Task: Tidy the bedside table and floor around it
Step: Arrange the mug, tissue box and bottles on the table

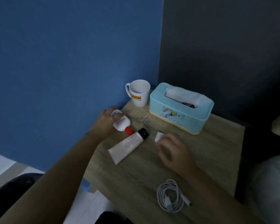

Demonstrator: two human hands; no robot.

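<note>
Held by left hand [103, 122] at table [217, 151] edge, nine o'clock, bottle [121, 122] may be dropped floorward; right hand [173, 151] grip cannot be told.

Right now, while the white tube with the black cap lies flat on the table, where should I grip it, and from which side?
I would grip the white tube across the middle of its body from above, pinching its two long sides. It lies flat; mid-body is full and clear, while the red-capped bottle crowds the black cap and the near crimped end is thin.
</note>
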